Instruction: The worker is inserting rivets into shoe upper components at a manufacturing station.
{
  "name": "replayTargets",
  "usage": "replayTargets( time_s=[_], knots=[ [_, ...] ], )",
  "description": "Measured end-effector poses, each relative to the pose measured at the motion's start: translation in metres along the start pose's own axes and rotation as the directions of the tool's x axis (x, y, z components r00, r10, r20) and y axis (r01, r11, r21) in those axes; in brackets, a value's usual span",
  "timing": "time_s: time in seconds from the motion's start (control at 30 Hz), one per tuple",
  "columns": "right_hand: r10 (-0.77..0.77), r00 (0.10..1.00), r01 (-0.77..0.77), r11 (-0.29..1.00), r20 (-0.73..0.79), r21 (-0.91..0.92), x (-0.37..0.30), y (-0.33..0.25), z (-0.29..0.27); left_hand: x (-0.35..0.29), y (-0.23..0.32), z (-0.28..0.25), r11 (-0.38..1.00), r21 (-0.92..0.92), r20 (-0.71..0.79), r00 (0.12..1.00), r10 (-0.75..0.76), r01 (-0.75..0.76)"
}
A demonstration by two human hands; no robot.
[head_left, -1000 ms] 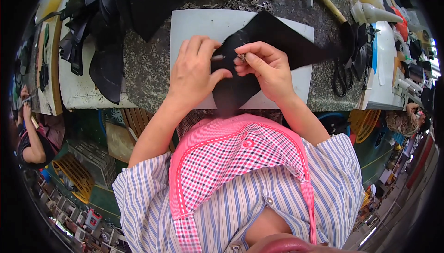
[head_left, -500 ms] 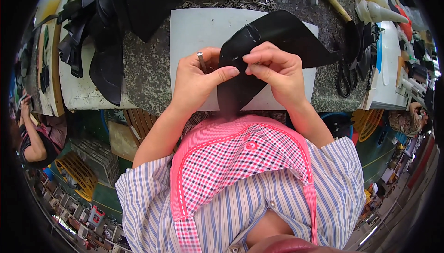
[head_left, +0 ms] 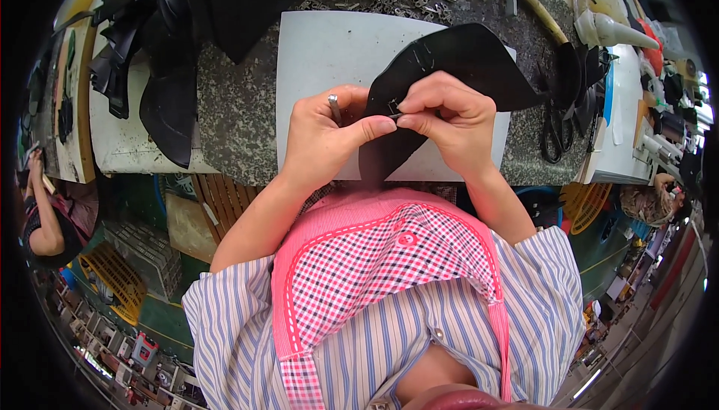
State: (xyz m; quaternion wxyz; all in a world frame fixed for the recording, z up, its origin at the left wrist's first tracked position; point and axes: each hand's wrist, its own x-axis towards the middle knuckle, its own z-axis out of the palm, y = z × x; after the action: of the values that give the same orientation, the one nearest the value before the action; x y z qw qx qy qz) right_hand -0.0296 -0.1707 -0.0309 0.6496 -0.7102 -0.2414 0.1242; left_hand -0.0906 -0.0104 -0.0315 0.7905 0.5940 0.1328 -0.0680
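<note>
Two thumbs point(head_left: 377, 127) drew closer, probably for steadiness.
My left hand point(head_left: 322, 133) clamped black sheeting point(head_left: 479, 58); right hand point(head_left: 453, 118) pinched a metal fitting point(head_left: 394, 106).

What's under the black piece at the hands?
A white board, showing to the left and lower right, on a speckled worktop. Directly beneath the black piece, the board's surface is covered.

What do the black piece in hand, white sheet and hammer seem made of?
Black piece: leather or synthetic, judging by its supple curve and soft sheen. White sheet: perhaps plastic, smooth and matte. Hammer: tan, woodlike handle; head probably metal, greyish.
</note>
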Motion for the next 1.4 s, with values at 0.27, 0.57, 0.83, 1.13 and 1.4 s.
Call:
replayTargets(
  time_s=[0.27,0.57,0.83,1.13,1.4],
  knots=[
    [0.028,0.999,-0.028,1.0,-0.026,0.003,0.001,0.0,0.003,-0.002,-0.003,0.002,0.997,0.01,0.001,0.997,0.075,-0.075],
    [-0.017,0.997,0.037,0.959,0.073,-0.282,0.013,-0.018,-0.009,0.001,-0.002,0.005,0.551,0.64,0.12,0.778,0.617,-0.536],
    [-0.117,0.867,0.375,0.793,0.484,-0.48,0.037,-0.032,-0.023,0.0,0.001,0.003,0.696,0.47,0.186,0.831,0.524,-0.543],
    [0.249,0.899,-0.1,0.918,0.361,-0.384,0.031,-0.023,-0.012,-0.005,-0.001,0.005,0.852,0.397,0.051,0.935,0.351,-0.341],
    [0.08,0.977,-0.045,0.983,0.199,-0.178,0.02,-0.024,-0.007,0.002,0.003,-0.002,0.521,0.607,0.177,0.741,0.648,-0.6]
  ],
)
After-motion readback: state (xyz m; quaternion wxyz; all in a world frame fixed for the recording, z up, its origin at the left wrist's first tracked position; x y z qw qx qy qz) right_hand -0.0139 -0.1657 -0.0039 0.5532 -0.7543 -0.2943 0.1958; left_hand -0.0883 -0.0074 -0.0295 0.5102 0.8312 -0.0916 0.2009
